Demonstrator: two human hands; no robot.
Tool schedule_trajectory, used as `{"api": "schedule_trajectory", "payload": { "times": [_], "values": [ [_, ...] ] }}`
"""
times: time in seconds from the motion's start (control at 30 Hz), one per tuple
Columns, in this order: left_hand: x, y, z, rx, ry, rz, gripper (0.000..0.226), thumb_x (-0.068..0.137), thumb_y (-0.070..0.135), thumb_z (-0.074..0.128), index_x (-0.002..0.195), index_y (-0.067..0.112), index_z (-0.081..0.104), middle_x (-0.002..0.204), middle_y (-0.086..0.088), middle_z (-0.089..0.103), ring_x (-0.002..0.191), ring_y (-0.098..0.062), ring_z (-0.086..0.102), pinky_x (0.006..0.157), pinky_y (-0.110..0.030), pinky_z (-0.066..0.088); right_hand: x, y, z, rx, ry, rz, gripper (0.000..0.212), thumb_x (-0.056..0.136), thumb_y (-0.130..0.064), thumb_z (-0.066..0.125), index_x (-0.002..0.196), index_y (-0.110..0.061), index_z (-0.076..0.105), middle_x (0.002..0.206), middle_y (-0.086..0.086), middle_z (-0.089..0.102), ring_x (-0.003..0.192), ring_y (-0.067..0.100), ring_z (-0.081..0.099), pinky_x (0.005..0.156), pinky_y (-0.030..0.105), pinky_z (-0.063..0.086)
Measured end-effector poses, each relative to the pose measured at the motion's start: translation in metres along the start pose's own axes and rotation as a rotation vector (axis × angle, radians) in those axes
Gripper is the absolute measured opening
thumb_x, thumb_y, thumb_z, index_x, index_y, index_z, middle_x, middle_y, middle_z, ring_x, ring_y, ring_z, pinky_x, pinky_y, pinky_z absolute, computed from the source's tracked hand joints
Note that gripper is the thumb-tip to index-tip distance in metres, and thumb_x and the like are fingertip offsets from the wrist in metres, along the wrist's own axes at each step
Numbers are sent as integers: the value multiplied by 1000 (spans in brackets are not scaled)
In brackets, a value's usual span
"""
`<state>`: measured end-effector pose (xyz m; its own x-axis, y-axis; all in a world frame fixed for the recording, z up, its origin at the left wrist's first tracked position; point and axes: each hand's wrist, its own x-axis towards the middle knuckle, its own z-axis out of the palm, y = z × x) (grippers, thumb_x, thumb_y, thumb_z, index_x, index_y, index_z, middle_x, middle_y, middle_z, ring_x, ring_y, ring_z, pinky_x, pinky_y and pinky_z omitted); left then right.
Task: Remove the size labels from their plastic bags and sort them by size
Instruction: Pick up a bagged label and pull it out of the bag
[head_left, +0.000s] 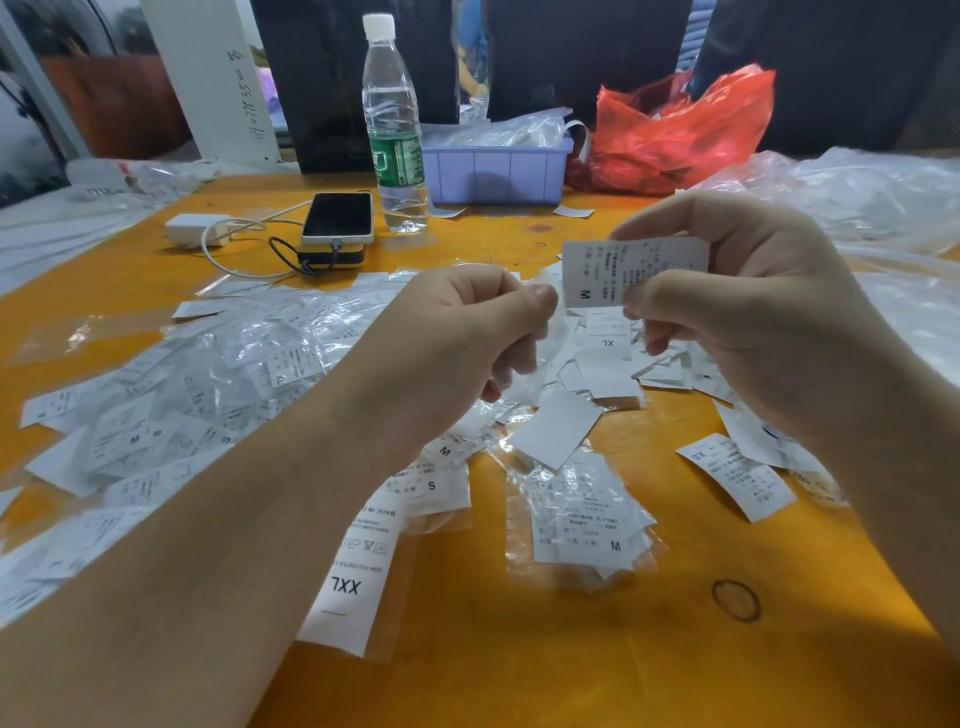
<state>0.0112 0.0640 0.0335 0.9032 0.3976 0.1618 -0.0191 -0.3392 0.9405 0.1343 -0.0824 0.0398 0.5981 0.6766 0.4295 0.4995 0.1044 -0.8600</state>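
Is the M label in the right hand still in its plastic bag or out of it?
Out. The M label pinched in the right hand shows bare white with no film around it; the left hand grips the crumpled clear plastic bag.

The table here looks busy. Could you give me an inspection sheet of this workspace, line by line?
Surface: orange table, bare only near the front edge.
Job's things: M label held up; loose labels and bagged labels spread across the middle; XXL label lying near the front.
Clutter: water bottle, phone, purple bin, red bag, clear plastic heap.
Grip: right hand pinches the M label; left hand fingers curled round clear plastic film.
Cables: white charger with cord; black cable at the phone.
Surroundings: dark panels behind; white board at the back left.
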Motion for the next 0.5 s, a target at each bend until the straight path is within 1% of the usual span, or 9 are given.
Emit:
{"api": "schedule_trajectory", "payload": {
  "times": [0.1,0.2,0.33,0.5],
  "values": [
    [0,-1,1,4,-3,4,30,95,27,58,68,13,60,54,6,58,49,-6,49,52,-21,45,2,1,-1,120,-18,2,25,67,-5,63,82,-24,73,76,-2,68,60,15,55,55,25,50],
    [1,-2,1,-32,-18,-8,26,94,25,59,71,12,61,56,5,58,50,-8,48,54,-24,44,1,2,-1,144,-59,-10,26,69,-5,63,83,-24,73,79,-2,68,61,14,55,55,25,51],
    [3,-3,0,-158,-70,-35,24,92,23,61,71,11,60,55,3,56,47,-10,46,50,-22,43,-1,2,0,172,-111,-23,27,70,-3,64,86,-23,73,80,-3,69,64,18,53,56,26,52],
    [5,-4,-2,-334,-120,-55,20,76,29,65,62,17,59,53,2,53,44,-11,41,46,-20,40,0,1,0,214,-114,-10,27,70,-2,63,85,-22,73,79,-2,68,60,15,53,56,26,51]
  ]
}}
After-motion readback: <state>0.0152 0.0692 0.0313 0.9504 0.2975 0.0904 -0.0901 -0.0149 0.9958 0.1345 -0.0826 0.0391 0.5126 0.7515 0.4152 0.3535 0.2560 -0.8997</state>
